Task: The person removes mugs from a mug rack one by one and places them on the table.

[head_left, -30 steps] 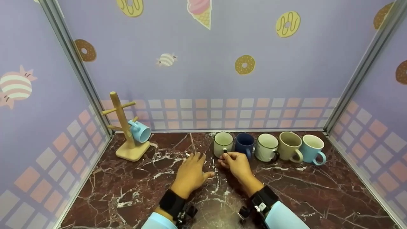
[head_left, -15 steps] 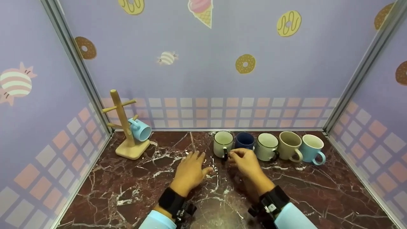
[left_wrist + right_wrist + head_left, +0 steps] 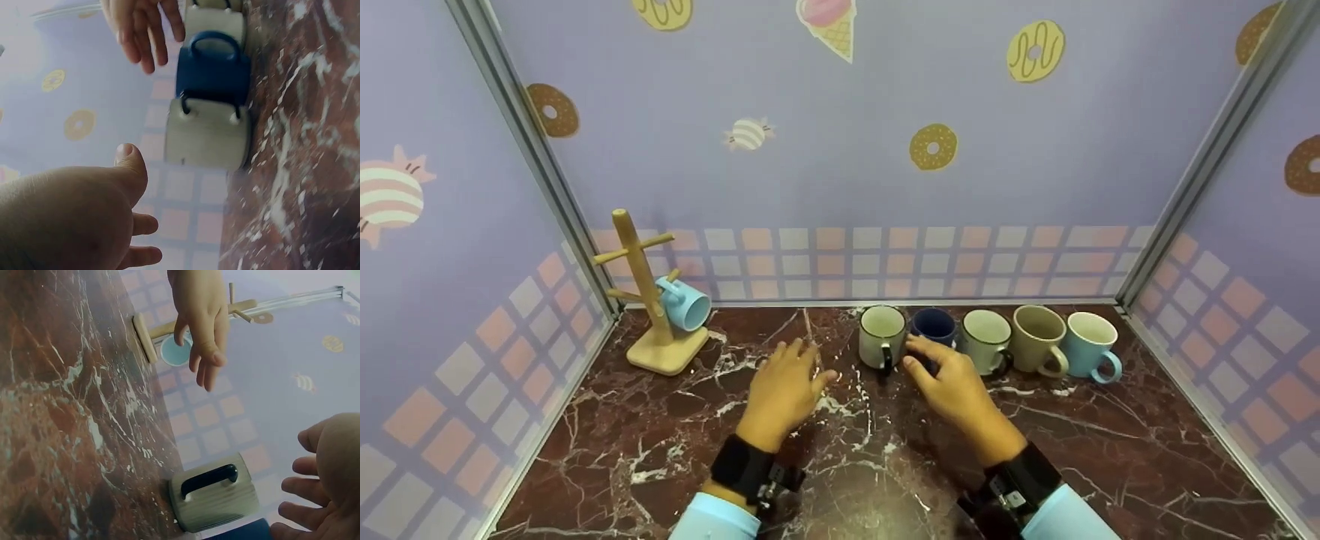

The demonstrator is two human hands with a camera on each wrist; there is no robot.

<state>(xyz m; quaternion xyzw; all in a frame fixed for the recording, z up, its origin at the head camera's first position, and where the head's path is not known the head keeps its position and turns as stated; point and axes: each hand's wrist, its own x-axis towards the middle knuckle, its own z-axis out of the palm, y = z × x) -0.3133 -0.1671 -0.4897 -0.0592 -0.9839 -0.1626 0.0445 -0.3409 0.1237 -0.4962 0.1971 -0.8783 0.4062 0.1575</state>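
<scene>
My right hand point(image 3: 956, 386) is in front of the dark blue mug point(image 3: 934, 324), partly hiding it, with its fingers extended and holding nothing. Just left of its fingertips stands a pale ribbed mug point(image 3: 879, 337) with a black handle facing me. In the right wrist view, that pale mug point(image 3: 216, 503) is apart from the spread fingers. My left hand point(image 3: 781, 390) hovers over the table further left, fingers loosely extended and nothing in it. A wooden mug rack point(image 3: 641, 277) stands at the back left, with a light blue mug point(image 3: 688, 306) hanging on a low peg.
Right of the dark blue mug, the row goes on with another pale ribbed mug point(image 3: 984, 341), an olive-brown mug point(image 3: 1035, 345) and a light blue mug point(image 3: 1086, 352). Purple patterned walls point(image 3: 840, 180) enclose the dark marbled table point(image 3: 855, 480).
My right hand has let go of the pale mug's black handle and moved right, in front of the dark blue mug. My left hand has drifted slightly left and away from me.
</scene>
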